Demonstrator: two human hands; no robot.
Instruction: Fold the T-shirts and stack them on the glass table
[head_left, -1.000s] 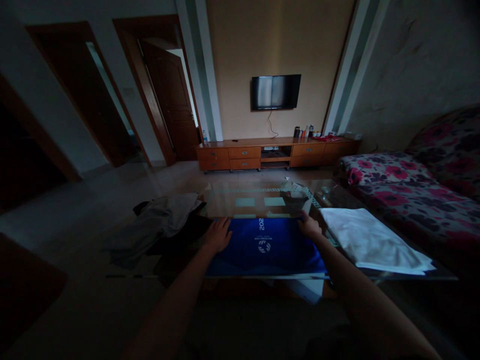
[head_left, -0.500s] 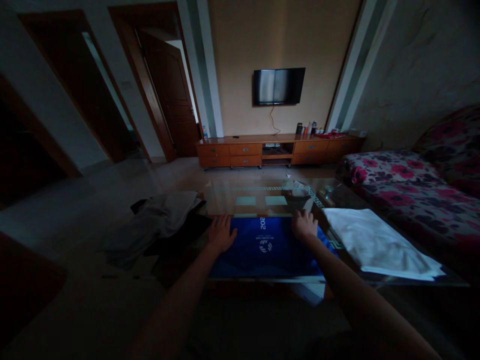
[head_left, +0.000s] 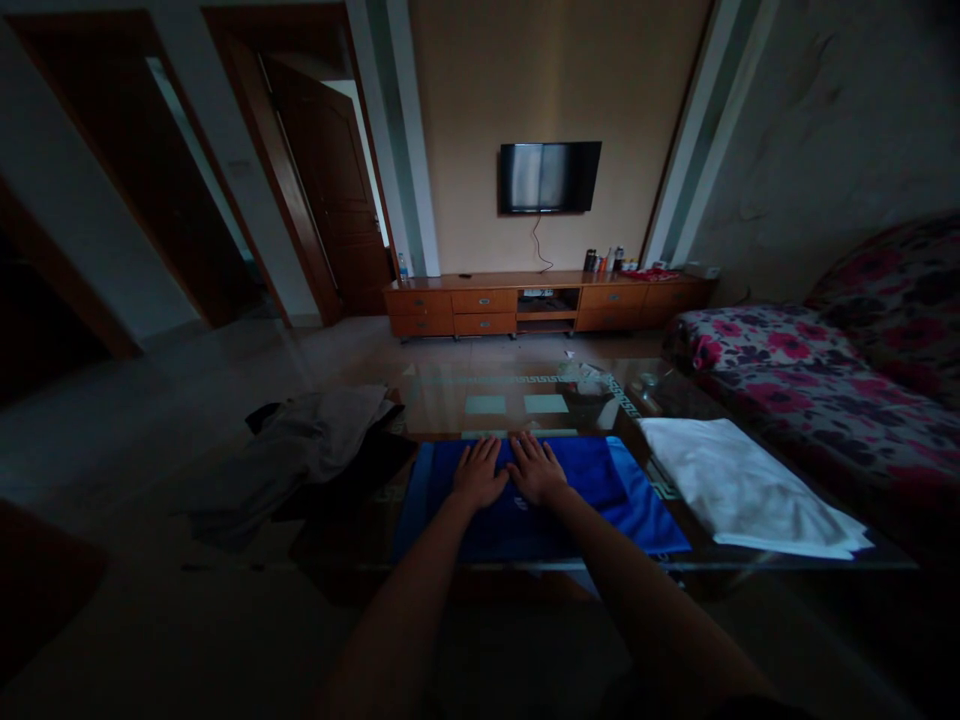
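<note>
- Both hands had come inward since the earlier frames, from the outer edges of the blue garment [head_left: 525,500] to its middle, where they lay side by side.
- Along the right stood a sofa [head_left: 825,380] in a red floral cover, close against the tabletop's right end.
- A glass tabletop [head_left: 517,395] carried everything near the hands; its far half was bare and reflective.
- A wooden cabinet [head_left: 540,305] ran along the far wall, with a dark television [head_left: 550,176] mounted above it.
- A heap of grey and dark clothes [head_left: 307,450] hung over the tabletop's left edge, just beside the blue garment.
- A folded white cloth [head_left: 739,485] lay to the right of the garment, near it but apart.
- The blue garment was spread flat on the near part of the tabletop, its right side folded over in a lighter layer.
- The left hand [head_left: 480,472] pressed palm-down on it, fingers spread and flat, gripping nothing.
- The right hand [head_left: 536,468] lay likewise, fingers splayed, nearly touching the left.
</note>
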